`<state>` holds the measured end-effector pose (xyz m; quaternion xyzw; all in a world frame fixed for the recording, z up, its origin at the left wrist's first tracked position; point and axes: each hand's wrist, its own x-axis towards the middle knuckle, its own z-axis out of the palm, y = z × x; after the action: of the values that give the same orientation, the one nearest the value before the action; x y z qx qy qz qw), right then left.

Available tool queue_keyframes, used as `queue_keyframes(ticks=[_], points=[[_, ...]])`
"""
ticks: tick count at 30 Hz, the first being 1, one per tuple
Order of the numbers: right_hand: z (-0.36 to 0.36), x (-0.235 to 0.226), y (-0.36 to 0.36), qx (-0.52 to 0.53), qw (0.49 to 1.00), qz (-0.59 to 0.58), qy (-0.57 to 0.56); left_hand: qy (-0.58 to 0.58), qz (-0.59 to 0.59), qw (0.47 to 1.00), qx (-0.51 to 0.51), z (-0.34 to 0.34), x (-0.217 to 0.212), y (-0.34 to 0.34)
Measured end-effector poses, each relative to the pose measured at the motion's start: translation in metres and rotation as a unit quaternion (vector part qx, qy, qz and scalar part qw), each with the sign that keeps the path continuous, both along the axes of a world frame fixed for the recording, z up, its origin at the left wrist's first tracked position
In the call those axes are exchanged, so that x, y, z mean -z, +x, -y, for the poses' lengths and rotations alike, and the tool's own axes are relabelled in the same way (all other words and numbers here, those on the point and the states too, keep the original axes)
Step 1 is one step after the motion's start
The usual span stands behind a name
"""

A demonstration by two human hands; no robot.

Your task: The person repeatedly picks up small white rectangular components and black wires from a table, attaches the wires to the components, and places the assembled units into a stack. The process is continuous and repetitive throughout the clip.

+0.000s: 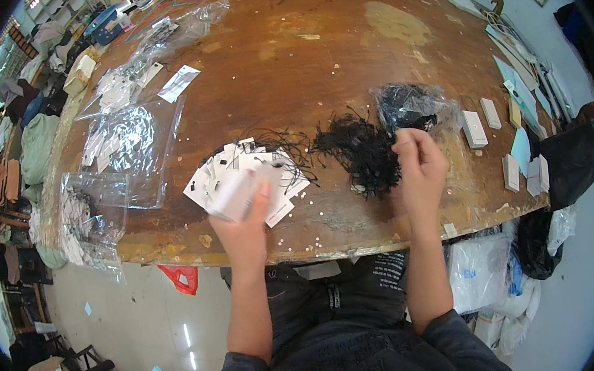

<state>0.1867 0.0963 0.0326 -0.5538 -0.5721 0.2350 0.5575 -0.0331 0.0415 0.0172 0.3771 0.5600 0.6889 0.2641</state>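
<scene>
My left hand (pixel 245 228) is closed round a small stack of white hang tags (pixel 234 196), blurred by motion. Beneath and around it, a fanned heap of white tags (pixel 199 185) lies on the wooden table, and some have black strings (pixel 275 141) attached. To the right is a tangled pile of black tag strings (pixel 359 152). At that pile's right edge my right hand (pixel 423 162) is raised with thumb and fingertips pinched together. Whatever sits in the pinch is too small to make out. Behind it lies a clear plastic bag (pixel 410 99) with more black strings inside.
Flat clear bags (pixel 140 150) and bagged tags (pixel 78 214) cover the table's left side. Small white boxes (pixel 474 130) stand on the right. Tiny white bits (pixel 306 245) are scattered near the front edge. Clothes (pixel 39 146) are piled beyond the left edge.
</scene>
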Motion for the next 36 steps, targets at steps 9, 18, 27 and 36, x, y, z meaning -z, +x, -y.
queue_keyframes(ticks=[9,18,27,36], points=[[-0.005,0.007,-0.001,-0.004,0.970,0.235,0.061,0.078,0.235,0.967,0.053,0.008,0.008,-0.022],[-0.003,-0.003,0.012,-0.044,0.996,-0.077,-0.006,-0.010,0.193,0.972,0.131,0.021,0.019,0.004],[0.010,-0.006,0.006,-0.098,0.971,-0.211,-0.051,-0.027,0.076,0.967,0.241,0.024,0.011,0.012],[0.045,0.020,-0.027,-0.290,0.882,-0.328,-0.176,-0.091,0.116,0.874,0.464,0.025,0.013,0.044]])
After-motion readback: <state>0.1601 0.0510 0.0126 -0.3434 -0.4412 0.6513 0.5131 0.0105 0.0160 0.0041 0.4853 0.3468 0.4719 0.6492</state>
